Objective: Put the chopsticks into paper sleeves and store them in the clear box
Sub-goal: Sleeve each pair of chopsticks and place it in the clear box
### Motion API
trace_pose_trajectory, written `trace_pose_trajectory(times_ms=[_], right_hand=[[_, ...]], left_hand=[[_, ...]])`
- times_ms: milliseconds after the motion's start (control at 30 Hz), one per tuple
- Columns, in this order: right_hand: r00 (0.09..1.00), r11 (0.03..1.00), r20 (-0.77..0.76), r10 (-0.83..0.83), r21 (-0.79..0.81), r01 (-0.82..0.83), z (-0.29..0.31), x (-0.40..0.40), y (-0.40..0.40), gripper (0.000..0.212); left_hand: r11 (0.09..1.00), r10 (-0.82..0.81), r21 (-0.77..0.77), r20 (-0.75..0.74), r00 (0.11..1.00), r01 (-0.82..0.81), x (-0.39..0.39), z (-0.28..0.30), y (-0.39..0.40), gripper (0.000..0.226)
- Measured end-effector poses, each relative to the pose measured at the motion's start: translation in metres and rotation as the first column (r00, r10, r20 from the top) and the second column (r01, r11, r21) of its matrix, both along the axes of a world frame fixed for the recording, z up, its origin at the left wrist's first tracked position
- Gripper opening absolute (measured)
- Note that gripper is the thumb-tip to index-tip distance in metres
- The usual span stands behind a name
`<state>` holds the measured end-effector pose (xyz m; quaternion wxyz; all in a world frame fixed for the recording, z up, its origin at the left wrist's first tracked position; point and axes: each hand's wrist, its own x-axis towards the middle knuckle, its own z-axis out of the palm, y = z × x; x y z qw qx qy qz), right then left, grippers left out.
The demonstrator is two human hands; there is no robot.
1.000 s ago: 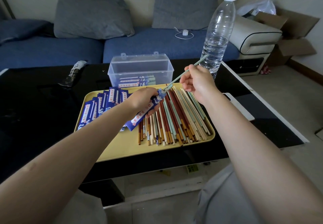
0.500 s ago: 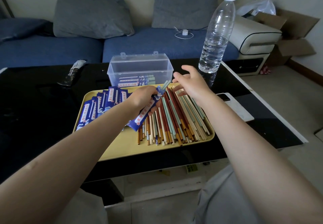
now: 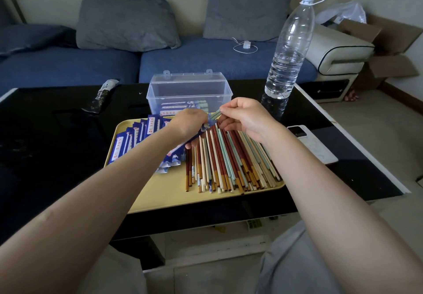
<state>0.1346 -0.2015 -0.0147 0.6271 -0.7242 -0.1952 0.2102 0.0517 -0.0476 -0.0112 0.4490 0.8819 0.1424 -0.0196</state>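
A yellow tray [image 3: 160, 193] on the black table holds a fan of blue paper sleeves [image 3: 135, 138] on its left and a pile of red, green and cream chopsticks [image 3: 229, 163] on its right. My left hand [image 3: 190, 126] grips one blue sleeve [image 3: 206, 126] over the tray. Pale green chopsticks [image 3: 215, 115] stick out of that sleeve's top, and my right hand [image 3: 245, 117] pinches their ends. The clear box [image 3: 187, 89] stands open just behind the tray with several sleeved pairs lying inside.
A tall water bottle [image 3: 288, 48] stands at the table's back right. A white phone [image 3: 311, 144] lies right of the tray. A dark wrapper [image 3: 103, 96] lies at the back left. A blue sofa with grey cushions runs behind the table.
The green chopsticks have slid almost fully into the sleeve. My right hand let go of them half a second ago, opened, and has now come back to pinch their protruding ends.
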Motion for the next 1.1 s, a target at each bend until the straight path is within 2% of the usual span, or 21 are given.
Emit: trace_pose_trajectory(times_ms=[133,233,300,333,433,533,600,733,933,1100], right_hand=[[0.993,0.994,-0.034,0.111,-0.012,-0.111,0.003,0.001,0.006,0.01],[0.993,0.994,-0.029,0.112,0.001,-0.112,0.003,0.0,0.016,0.01],[1.0,0.999,-0.021,0.019,0.043,-0.018,0.006,0.005,0.023,0.009],[0.998,0.995,-0.03,-0.058,0.074,0.06,0.009,0.009,0.026,0.009],[0.949,0.932,-0.146,-0.279,0.197,0.304,0.016,0.032,0.031,0.004],[0.877,0.862,-0.267,-0.399,0.218,0.458,0.019,0.06,0.043,0.005],[0.854,0.86,-0.283,-0.437,0.146,0.489,0.017,0.077,0.061,0.007],[0.874,0.898,-0.216,-0.436,-0.035,0.44,0.016,0.096,0.101,0.019],[0.947,0.941,-0.195,-0.256,-0.273,0.199,0.016,0.097,0.159,0.023],[0.964,0.94,-0.153,-0.216,-0.299,0.164,0.019,0.097,0.157,0.03]], left_hand=[[0.99,0.027,0.139,-0.013,1.0,-0.025,0.001,0.003,0.014,0.031],[0.967,0.058,0.246,0.059,0.997,-0.071,0.0,0.006,0.02,0.029],[0.895,0.039,0.429,0.196,0.98,-0.122,0.001,0.008,0.031,0.024],[0.846,0.026,0.507,0.27,0.962,-0.165,0.003,0.008,0.04,0.031],[0.755,0.101,0.559,0.418,0.903,-0.344,0.006,0.005,0.075,0.047],[0.621,0.119,0.712,0.326,0.938,-0.327,0.007,-0.01,0.101,0.043],[0.584,0.105,0.77,0.242,0.965,-0.256,0.008,-0.02,0.108,0.045],[0.606,0.12,0.767,0.174,0.977,-0.211,0.015,-0.033,0.107,0.056],[0.626,0.12,0.76,0.124,0.985,-0.173,0.019,-0.045,0.115,0.059],[0.632,0.126,0.754,0.129,0.984,-0.18,0.02,-0.045,0.116,0.057]])
